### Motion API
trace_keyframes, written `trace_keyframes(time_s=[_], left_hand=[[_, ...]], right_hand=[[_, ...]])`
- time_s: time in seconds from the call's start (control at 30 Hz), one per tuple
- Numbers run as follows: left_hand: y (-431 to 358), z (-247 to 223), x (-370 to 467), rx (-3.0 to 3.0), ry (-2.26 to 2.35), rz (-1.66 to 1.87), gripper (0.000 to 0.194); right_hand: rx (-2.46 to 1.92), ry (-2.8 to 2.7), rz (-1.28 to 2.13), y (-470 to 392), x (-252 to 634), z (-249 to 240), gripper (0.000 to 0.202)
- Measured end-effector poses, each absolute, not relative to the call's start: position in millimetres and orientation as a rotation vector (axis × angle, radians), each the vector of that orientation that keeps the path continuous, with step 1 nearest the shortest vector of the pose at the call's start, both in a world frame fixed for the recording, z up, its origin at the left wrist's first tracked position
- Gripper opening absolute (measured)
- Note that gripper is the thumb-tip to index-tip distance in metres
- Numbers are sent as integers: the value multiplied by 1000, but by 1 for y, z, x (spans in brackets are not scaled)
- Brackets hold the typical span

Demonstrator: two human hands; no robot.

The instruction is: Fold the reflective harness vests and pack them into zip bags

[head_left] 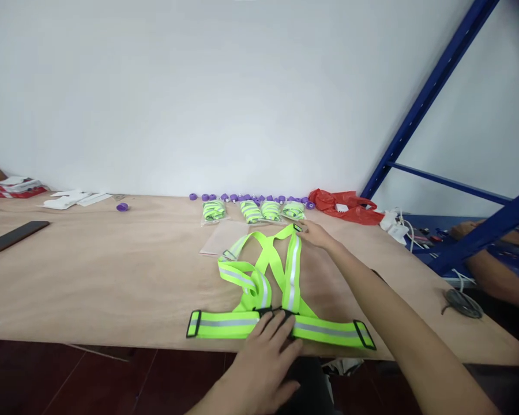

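A neon-yellow reflective vest (292, 271) made of straps with silver stripes lies spread on the wooden table. Its shoulder straps cross at the back, and the left one is twisted. The waist belt runs along the table's front edge, with a black buckle at each end. My left hand (270, 346) rests on the middle of the belt, fingers stretched out over the black clasp, partly hiding it. At the top right of the vest, my right hand (313, 233) pinches the shoulder strap beside its black buckle. Its fingertips are partly hidden.
Behind the vest are several bagged folded vests (249, 212), a row of purple caps (233, 197) and a flat clear bag (225, 237). A red plastic bag (348, 206) lies right, near a blue metal frame (415, 115). Another person's arm (499, 276) shows at far right.
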State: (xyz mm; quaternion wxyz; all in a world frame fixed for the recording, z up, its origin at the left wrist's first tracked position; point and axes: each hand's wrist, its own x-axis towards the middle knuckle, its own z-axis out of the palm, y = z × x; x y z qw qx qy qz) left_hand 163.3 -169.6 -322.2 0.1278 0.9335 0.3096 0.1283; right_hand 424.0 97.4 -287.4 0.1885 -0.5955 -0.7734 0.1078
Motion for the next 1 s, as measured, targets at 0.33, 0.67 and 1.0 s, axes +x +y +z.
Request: trace_keyframes(time_s=[0.33, 0.67, 1.0], left_hand=[[-164, -321, 154, 2632, 817, 489, 48], [-161, -333, 155, 2622, 826, 546, 44], [-155, -334, 156, 2674, 780, 521, 46]], right_hand=[[-1984, -2228, 151, 112, 421, -286, 37], [-1364, -2780, 288, 63, 295, -268, 21], [-1204, -2857, 325, 40, 217, -287, 24]])
